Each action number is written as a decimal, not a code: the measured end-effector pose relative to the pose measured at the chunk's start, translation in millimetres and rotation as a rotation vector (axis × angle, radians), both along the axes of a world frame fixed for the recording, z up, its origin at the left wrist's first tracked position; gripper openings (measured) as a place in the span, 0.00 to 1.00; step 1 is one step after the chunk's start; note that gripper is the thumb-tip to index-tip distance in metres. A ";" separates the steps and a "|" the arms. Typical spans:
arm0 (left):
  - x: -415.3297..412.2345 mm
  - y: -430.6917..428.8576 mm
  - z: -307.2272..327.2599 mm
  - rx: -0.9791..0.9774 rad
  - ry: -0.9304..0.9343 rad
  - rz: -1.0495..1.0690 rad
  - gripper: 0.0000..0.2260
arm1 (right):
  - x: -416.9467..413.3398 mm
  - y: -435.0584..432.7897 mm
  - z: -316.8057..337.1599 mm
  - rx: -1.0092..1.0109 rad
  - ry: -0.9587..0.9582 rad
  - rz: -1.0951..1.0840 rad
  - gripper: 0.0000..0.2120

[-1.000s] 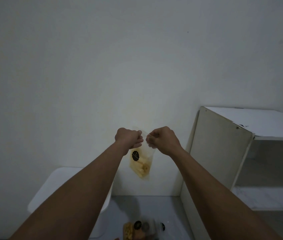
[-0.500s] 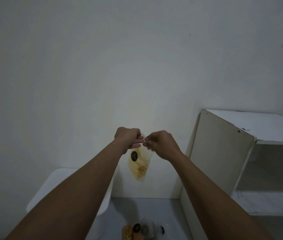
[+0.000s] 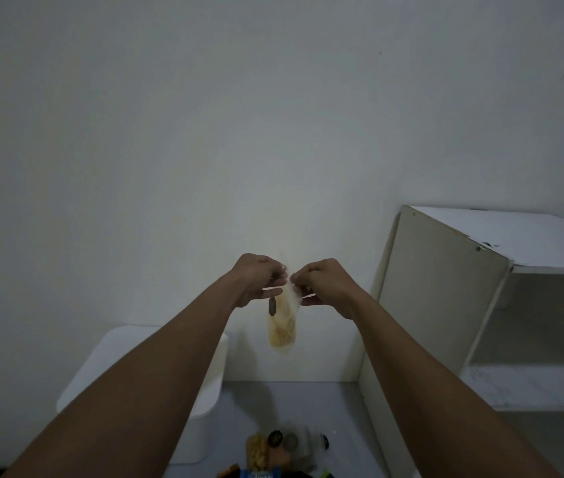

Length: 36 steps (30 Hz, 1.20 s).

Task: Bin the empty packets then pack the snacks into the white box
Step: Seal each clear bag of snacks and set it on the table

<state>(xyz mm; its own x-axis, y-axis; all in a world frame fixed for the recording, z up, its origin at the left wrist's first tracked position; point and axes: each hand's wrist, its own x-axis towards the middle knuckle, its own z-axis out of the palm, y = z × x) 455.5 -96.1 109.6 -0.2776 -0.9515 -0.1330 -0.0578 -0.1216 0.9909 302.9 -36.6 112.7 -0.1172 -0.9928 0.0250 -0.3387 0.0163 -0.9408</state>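
Note:
A clear snack packet with yellow pieces in its lower half and a dark round sticker hangs in the air in front of the wall. My left hand pinches its top edge on the left side. My right hand pinches the same edge on the right, the two hands almost touching. A white lidded box stands on the floor at lower left, mostly behind my left forearm. More snack packets with dark stickers lie on the grey floor at the bottom centre.
A white open shelf unit stands at the right against the wall, with a bare lower shelf. A blue packet edge and an orange bit show at the bottom border. The plain white wall fills the background.
The hanging packet has turned edge-on and looks narrower, and both hands have moved closer together at its top. The view has tilted slightly.

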 end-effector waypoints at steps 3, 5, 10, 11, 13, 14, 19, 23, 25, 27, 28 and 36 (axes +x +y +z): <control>0.4 0.1 -5.5 0.054 -0.008 0.000 0.08 | -0.1 2.9 -5.1 -0.006 0.078 -0.021 0.08; 0.4 -0.8 -8.0 0.077 0.021 0.017 0.09 | -0.6 3.5 -11.5 -0.045 0.174 -0.044 0.12; -5.5 -5.4 -15.2 0.046 0.043 0.061 0.08 | -2.3 2.6 -41.7 -0.046 0.365 -0.046 0.15; -7.8 -6.4 -20.1 0.010 0.016 0.075 0.08 | -3.2 1.1 -48.6 -0.066 0.379 -0.077 0.09; -12.4 -8.3 -38.6 -0.093 -0.064 0.168 0.07 | -6.0 -1.7 -61.4 -0.104 0.368 -0.166 0.07; -13.4 -7.2 -49.7 -0.141 -0.104 0.240 0.09 | -7.7 -3.1 -67.8 -0.115 0.358 -0.204 0.09; -25.6 -6.5 -119.3 -0.029 -0.209 0.212 0.19 | -18.9 -16.5 -106.2 -0.060 0.309 -0.215 0.11; -37.8 -16.3 -172.4 0.090 -0.191 0.199 0.09 | -38.6 -35.7 -146.3 -0.038 0.205 -0.270 0.06; -41.8 -26.6 -195.3 0.079 -0.225 0.276 0.09 | -46.3 -45.9 -170.8 0.019 0.146 -0.292 0.08; -46.0 -36.7 -216.5 0.063 -0.250 0.335 0.08 | -50.2 -58.4 -198.8 0.130 0.163 -0.262 0.11; -48.2 -41.9 -228.3 0.052 -0.255 0.353 0.08 | -50.7 -66.0 -213.9 0.174 0.168 -0.235 0.12; -54.6 -80.5 -319.6 0.072 -0.357 0.572 0.15 | -42.4 -116.4 -313.1 0.306 0.085 -0.282 0.10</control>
